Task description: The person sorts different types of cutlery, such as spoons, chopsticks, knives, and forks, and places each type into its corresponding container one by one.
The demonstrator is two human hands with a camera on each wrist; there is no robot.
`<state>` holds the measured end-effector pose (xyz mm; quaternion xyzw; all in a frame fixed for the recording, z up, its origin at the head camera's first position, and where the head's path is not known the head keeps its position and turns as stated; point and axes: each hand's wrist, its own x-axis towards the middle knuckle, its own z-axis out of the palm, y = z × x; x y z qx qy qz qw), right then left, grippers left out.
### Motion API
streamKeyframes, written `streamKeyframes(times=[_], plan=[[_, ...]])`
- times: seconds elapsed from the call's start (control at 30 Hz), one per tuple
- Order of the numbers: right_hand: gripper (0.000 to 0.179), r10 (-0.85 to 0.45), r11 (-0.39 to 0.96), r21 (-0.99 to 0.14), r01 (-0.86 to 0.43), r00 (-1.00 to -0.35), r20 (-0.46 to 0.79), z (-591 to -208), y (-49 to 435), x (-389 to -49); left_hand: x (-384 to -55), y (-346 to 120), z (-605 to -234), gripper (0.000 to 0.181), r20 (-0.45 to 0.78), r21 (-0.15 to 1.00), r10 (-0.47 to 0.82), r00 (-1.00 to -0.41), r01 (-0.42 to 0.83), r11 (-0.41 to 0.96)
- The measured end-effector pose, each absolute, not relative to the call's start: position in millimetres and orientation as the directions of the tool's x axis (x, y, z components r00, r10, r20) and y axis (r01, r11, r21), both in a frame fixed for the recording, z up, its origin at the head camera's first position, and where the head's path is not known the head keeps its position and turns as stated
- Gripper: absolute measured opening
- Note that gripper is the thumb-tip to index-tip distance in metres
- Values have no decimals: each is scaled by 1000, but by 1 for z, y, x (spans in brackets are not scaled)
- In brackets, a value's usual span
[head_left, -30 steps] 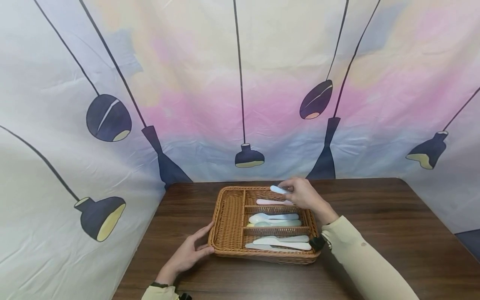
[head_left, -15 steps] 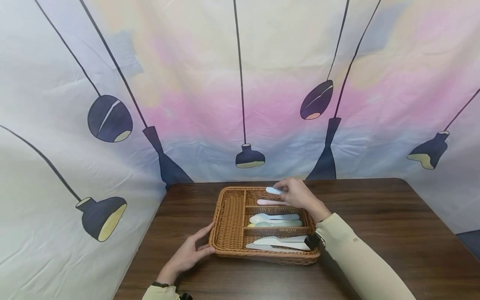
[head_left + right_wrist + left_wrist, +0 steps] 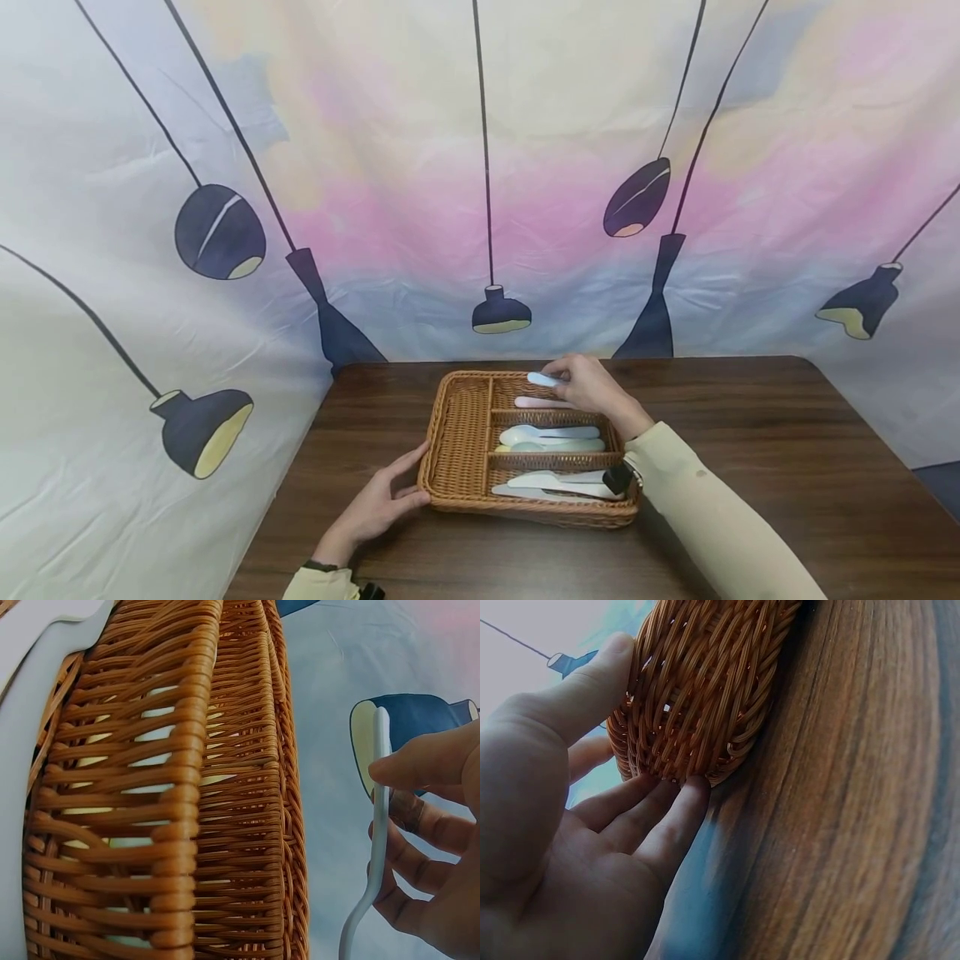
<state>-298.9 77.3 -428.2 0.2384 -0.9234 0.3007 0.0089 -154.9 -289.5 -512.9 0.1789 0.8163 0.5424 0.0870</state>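
Note:
A rectangular wicker cutlery basket (image 3: 456,433) sits on the wooden table. My left hand (image 3: 382,500) rests against its left end, thumb at the near corner and fingers farther back; the left wrist view shows the fingertips touching the wicker. My right hand (image 3: 592,388) pinches a pale blue piece of cutlery (image 3: 545,380) above the back compartment. In the right wrist view this piece (image 3: 380,825) appears edge-on with a bend; whether it is a fork or a spoon I cannot tell. A pink handle (image 3: 542,402) lies below it, partly hidden by the hand.
Pastel spoons (image 3: 551,435) fill the middle compartment. White and pale knives (image 3: 551,485) lie in the front one, partly behind the right wrist's black strap. The wide left compartment shows bare wicker. A painted cloth (image 3: 390,208) with lamps hangs behind the table.
My right hand has moved slightly left with the pale blue piece of cutlery, still over the back compartment. My left hand has stayed on the basket's left end.

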Motion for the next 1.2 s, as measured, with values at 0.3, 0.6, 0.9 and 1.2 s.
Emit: streamKeyframes(times=[0.3, 0.6, 0.9, 1.2], plan=[[30, -418, 708, -571, -415, -899, 134, -428, 77, -300, -154, -287, -512, 79, 64, 917, 398, -915, 211, 338], [31, -427, 725, -539, -429, -894, 137, -429, 77, -300, -155, -288, -514, 80, 51, 917, 389, -920, 198, 347], [29, -436, 711, -534, -459, -882, 178, -429, 80, -300, -154, -288, -512, 80, 48, 918, 383, -923, 192, 348], [28, -438, 688, -546, -477, -874, 211, -427, 85, -294, -153, -289, -512, 80, 39, 917, 377, -925, 183, 355]])
